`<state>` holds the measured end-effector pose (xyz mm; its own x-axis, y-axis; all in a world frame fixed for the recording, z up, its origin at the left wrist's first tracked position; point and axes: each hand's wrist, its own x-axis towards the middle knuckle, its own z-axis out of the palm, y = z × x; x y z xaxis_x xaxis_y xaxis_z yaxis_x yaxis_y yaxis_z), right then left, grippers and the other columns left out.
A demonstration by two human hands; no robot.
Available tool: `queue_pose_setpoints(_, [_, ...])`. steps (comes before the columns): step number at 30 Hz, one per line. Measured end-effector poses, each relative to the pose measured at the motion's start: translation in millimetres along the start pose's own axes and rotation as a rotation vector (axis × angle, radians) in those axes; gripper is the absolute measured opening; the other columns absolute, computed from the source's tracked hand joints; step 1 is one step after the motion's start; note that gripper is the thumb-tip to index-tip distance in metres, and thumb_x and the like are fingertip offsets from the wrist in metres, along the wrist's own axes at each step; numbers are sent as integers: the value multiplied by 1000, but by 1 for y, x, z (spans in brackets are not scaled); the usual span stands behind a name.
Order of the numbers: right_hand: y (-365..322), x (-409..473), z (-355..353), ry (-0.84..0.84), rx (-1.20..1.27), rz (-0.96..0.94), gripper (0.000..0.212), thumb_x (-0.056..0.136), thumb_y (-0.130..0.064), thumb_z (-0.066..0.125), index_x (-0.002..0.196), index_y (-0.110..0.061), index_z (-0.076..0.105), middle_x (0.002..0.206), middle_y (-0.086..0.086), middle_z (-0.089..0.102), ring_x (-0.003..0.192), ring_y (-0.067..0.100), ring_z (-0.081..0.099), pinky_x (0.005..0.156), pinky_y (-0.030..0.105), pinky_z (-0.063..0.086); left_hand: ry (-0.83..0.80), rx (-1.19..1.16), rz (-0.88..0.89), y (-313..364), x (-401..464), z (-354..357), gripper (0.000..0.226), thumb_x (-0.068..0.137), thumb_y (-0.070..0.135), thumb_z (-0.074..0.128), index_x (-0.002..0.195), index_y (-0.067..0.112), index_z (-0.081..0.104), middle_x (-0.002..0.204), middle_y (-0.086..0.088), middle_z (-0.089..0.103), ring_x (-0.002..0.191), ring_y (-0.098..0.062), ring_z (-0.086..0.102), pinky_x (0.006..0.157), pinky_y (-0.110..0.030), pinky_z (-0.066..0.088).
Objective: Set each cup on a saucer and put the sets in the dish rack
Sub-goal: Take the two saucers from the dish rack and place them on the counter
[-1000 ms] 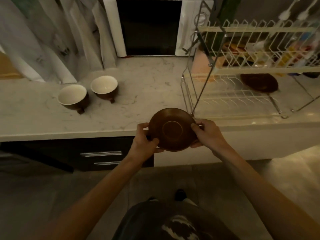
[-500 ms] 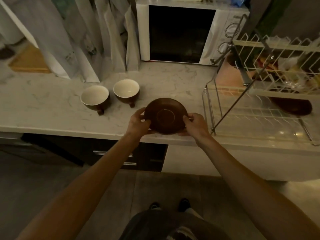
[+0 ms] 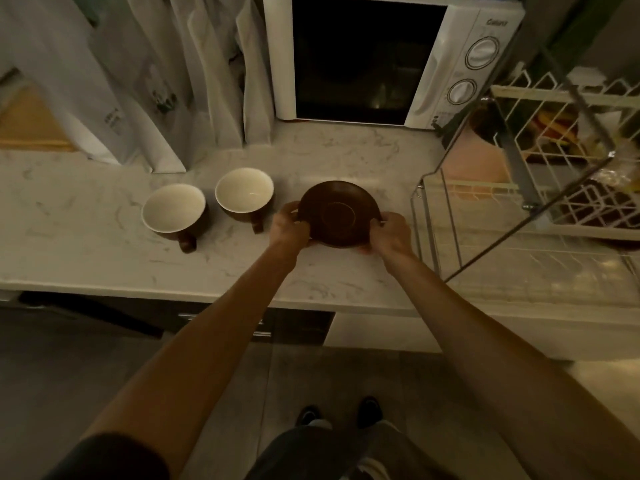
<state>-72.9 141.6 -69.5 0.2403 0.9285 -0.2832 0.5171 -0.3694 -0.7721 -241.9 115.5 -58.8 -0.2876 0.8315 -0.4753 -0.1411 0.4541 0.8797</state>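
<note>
Head view: brown saucer (image 3: 339,213) over counter (image 3: 104,244), beside two cups (image 3: 244,195), ready for one.
Fingers: left hand (image 3: 289,225) and right hand (image 3: 389,235) pinch opposite rims, keeping it level.

Round dark-brown ceramic saucer (image 3: 338,213), face up over the marble counter, right of two upright brown cream-lined cups (image 3: 244,195) (image 3: 174,208); white wire dish rack (image 3: 540,216) at far right.

You're standing in a home kitchen: a white microwave (image 3: 391,57) sits at the back of the marble-patterned surface (image 3: 86,244), a wire dish rack (image 3: 540,209) stands beside it, and dark drawers (image 3: 221,320) run underneath.
</note>
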Motion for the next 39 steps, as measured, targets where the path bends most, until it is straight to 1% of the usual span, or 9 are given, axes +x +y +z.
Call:
queue_pose_setpoints(2, [-5,8,3,20,-17,9,32,98,-17,48,123,-6,64,119,16,68,108,33,65,94,45,53,15,-2,6,2,10,3,50,88,-9,44,132,13,49,125,-12,61,105,-31,63,77,-44,59])
queue_pose_setpoints(5, [-11,20,7,39,-50,8,32,98,-18,48,121,-8,66,118,16,69,107,32,65,93,41,54,42,-6,-2,4,24,5,51,88,-9,44,135,13,49,124,-12,61,106,-33,62,69,-39,59])
queue_pose_setpoints(9, [-18,32,14,59,-58,18,33,98,-18,47,123,-8,65,121,16,68,110,33,64,94,39,52,88,55,19,4,40,9,45,88,-5,45,128,14,56,121,-15,63,104,-36,63,83,-51,57])
queue_pose_setpoints(13, [-23,42,19,85,-66,22,33,98,-18,48,125,-8,63,125,15,66,115,33,61,94,36,48,100,79,27,4,54,10,43,86,-3,46,120,17,62,115,-14,67,101,-36,64,85,-52,56])
queue_pose_setpoints(20, [-28,54,23,86,-94,56,34,96,-18,49,126,-9,62,122,17,66,112,36,63,96,46,52,106,89,38,11,68,15,44,86,-7,47,121,15,62,117,-12,66,104,-33,63,88,-51,55])
queue_pose_setpoints(25, [-33,57,24,77,-108,96,34,96,-22,48,126,-13,61,123,16,66,104,37,67,89,49,56,130,193,120,14,69,18,36,88,1,49,118,12,65,113,-10,70,98,-24,65,86,-36,55])
queue_pose_setpoints(29, [-35,55,21,84,-197,60,34,98,-24,45,126,-12,61,121,15,67,107,36,65,91,42,54,141,294,167,18,66,20,34,89,3,50,118,12,64,113,-11,70,101,-24,64,82,-28,50])
queue_pose_setpoints(35, [-39,51,17,39,-267,-14,37,100,-27,41,126,-6,58,125,17,63,113,36,61,95,45,51,118,507,165,25,60,19,42,90,11,46,131,12,52,124,-19,62,113,-37,59,95,-46,50])
queue_pose_setpoints(39, [-41,43,12,-5,-383,-49,44,101,-34,39,133,-6,49,133,18,53,117,39,56,93,46,46,83,665,192,29,53,19,47,90,18,46,136,11,44,126,-20,59,113,-39,57,96,-47,48])
